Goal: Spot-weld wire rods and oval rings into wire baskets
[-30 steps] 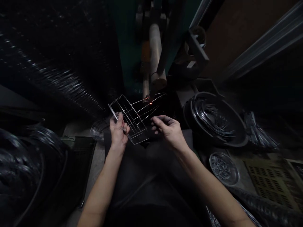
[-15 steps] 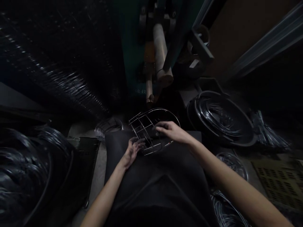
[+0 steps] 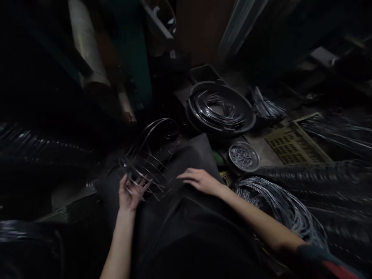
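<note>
Touches the near end of the wire basket frame (image 3: 147, 164) on the dark apron (image 3: 188, 221) with the left hand (image 3: 131, 192), grip spread apart, long axis running away up-right; rests the right hand (image 3: 200, 180), grip flat and apart, just beside it.

Left hand (image 3: 130, 192) splayed against wire frame (image 3: 151, 162), right hand (image 3: 200, 180) flat just beside

Single head-worn view, looking forward and steeply down over the person's lap. Both forearms enter from the lower edge. The left hand (image 3: 130, 192) and right hand (image 3: 201, 180) lie close below the lens at mid-frame, and a basin of wire (image 3: 221, 110) sits farther off at upper right.
</note>
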Demonstrator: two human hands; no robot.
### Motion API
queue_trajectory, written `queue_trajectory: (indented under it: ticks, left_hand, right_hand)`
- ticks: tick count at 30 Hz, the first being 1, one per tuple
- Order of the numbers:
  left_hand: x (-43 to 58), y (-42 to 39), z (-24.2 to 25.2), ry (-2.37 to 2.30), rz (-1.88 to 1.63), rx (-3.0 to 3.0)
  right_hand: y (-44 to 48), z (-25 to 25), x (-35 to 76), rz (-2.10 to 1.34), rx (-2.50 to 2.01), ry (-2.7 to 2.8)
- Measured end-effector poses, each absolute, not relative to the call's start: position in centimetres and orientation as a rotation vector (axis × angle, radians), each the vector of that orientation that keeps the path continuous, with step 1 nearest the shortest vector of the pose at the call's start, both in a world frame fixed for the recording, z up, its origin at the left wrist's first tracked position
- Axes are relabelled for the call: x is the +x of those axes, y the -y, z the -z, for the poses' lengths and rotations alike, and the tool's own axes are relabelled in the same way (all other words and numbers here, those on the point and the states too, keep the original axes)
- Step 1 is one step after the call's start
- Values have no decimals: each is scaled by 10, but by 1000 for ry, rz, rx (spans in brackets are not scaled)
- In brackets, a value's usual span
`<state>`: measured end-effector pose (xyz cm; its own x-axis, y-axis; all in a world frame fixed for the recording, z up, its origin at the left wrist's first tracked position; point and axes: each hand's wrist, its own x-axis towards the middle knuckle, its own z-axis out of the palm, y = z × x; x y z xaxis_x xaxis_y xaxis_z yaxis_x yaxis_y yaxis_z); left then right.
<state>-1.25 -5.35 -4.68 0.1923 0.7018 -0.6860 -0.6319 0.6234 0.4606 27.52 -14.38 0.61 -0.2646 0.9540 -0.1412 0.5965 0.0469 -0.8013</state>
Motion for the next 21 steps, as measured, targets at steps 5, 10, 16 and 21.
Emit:
queue_trajectory:
  ticks: [5,10,16,21]
  left_hand:
    - [-1,63,55,-1059,-1136,335]
    - [3,63,50,-1078,-1170,585]
    - [-3,60,35,-1109,-1097,694]
    - [-19,55,36,-1177,-1086,722]
  right_hand:
    - [170,-11,352,-541,-1983,1261]
    - [106,-40,335,-459,-1659,1735]
    - [33,-49,313,-507,-1376,2326]
    - [25,-48,300,-332,-1386,2557]
